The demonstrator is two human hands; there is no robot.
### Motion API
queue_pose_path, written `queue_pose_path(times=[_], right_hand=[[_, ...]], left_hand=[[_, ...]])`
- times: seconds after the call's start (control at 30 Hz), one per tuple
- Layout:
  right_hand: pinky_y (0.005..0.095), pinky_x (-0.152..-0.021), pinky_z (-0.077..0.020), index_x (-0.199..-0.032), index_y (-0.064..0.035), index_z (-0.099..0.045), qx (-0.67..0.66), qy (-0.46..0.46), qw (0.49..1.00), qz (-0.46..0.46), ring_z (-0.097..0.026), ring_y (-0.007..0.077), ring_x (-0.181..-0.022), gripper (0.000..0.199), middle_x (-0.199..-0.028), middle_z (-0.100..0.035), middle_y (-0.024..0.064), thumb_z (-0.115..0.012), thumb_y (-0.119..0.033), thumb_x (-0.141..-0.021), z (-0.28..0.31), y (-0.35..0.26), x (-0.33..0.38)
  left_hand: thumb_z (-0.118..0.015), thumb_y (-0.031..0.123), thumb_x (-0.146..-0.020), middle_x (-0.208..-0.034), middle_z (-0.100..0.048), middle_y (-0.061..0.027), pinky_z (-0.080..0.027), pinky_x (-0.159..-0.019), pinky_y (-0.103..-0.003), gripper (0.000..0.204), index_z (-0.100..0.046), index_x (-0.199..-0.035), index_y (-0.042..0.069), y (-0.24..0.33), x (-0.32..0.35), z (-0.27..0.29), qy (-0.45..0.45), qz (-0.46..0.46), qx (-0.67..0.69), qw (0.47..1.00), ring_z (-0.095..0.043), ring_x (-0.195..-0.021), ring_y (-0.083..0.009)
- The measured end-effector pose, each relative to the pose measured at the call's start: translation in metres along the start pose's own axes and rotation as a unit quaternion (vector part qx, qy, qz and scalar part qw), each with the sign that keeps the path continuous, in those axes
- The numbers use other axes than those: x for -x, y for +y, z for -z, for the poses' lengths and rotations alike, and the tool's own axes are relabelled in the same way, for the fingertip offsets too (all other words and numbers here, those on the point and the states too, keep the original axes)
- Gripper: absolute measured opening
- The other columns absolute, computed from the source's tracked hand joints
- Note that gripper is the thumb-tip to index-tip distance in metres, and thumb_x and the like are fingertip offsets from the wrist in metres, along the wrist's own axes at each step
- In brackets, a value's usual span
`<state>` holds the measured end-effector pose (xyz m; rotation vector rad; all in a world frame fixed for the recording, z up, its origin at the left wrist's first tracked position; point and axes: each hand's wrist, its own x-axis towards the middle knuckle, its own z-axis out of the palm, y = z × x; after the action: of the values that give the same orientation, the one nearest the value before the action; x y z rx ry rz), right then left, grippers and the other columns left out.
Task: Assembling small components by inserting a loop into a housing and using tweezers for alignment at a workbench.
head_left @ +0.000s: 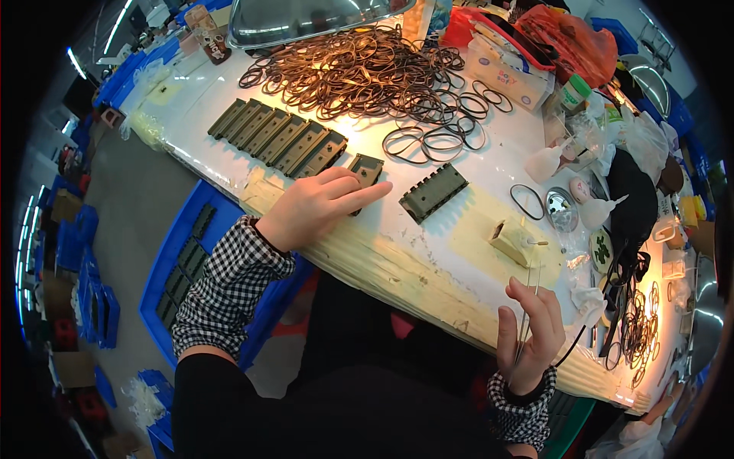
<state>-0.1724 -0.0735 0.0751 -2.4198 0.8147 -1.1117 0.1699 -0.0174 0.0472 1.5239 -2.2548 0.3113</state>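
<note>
My left hand (315, 205) reaches over the near edge of the table, its fingers closed around an olive-green plastic housing (366, 167). The index finger lies across that piece; the thumb is hidden. Just left of it stands a row of several similar green housings (277, 138), side by side. Another green housing (434, 192), with notched edges, lies to the right of my fingertips. My right hand (531, 325) holds slim metal tweezers (527, 315) pointing away from me. Beyond their tips sits a small tan block (513, 242) with a thin pin-like piece beside it.
A heap of dark rubber bands (359, 73) covers the far middle. One loose band (527, 201) lies near a round metal dish (562, 209). Squeeze bottles (544, 162), bags and a tissue pack (508, 75) crowd the right. A blue tray (170, 252) of green parts sits below the table's left edge.
</note>
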Motion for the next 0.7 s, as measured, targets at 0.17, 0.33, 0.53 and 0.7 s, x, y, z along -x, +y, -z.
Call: queue_pose_path(times=[0.17, 0.33, 0.53, 0.7], right_hand=[[0.0335, -0.069, -0.0474, -0.107, 0.0007, -0.065, -0.011, -0.008, 1.000, -0.010, -0.059, 0.0287, -0.078, 0.033, -0.088, -0.061, 0.0152, -0.069, 0.002, -0.074, -0.003, 0.002, -0.003], [0.0332, -0.069, -0.0475, -0.106, 0.0012, -0.065, -0.017, -0.004, 1.000, -0.004, -0.060, 0.0287, -0.078, 0.031, -0.088, -0.062, 0.0154, -0.068, 0.003, -0.075, -0.009, 0.002, -0.008], [0.0330, -0.068, -0.0473, -0.103, 0.0017, -0.065, -0.003, 0.006, 1.000, 0.028, -0.059, 0.0284, -0.077, 0.026, -0.086, -0.062, 0.0157, -0.067, 0.000, -0.077, -0.018, 0.014, -0.002], [0.0334, -0.066, -0.0468, -0.100, 0.0017, -0.066, 0.001, 0.024, 1.000, 0.020, -0.059, 0.0279, -0.075, 0.022, -0.085, -0.062, 0.0154, -0.064, 0.001, -0.078, -0.021, 0.023, 0.001]], left_hand=[[-0.066, 0.008, -0.073, -0.111, -0.056, -0.0115, -0.053, -0.082, -0.036, 0.042, -0.061, -0.114, 0.009, 0.005, 0.005, 0.022, -0.107, 0.029, 0.064, 0.992, -0.055, -0.109, -0.0284], [-0.070, 0.015, -0.074, -0.106, -0.054, -0.0152, -0.050, -0.083, -0.041, 0.027, -0.061, -0.097, 0.003, 0.021, 0.004, 0.010, -0.035, 0.206, 0.096, 0.973, -0.055, -0.103, -0.0328], [-0.069, 0.004, -0.073, -0.110, -0.055, -0.0176, -0.048, -0.087, -0.040, 0.056, -0.051, -0.125, 0.006, 0.033, 0.001, -0.004, 0.092, 0.259, 0.042, 0.961, -0.055, -0.102, -0.0345], [-0.069, 0.003, -0.071, -0.109, -0.061, -0.0174, -0.048, -0.088, -0.038, 0.071, -0.045, -0.137, 0.009, 0.016, 0.017, 0.036, 0.029, 0.299, 0.045, 0.953, -0.058, -0.102, -0.0330]])
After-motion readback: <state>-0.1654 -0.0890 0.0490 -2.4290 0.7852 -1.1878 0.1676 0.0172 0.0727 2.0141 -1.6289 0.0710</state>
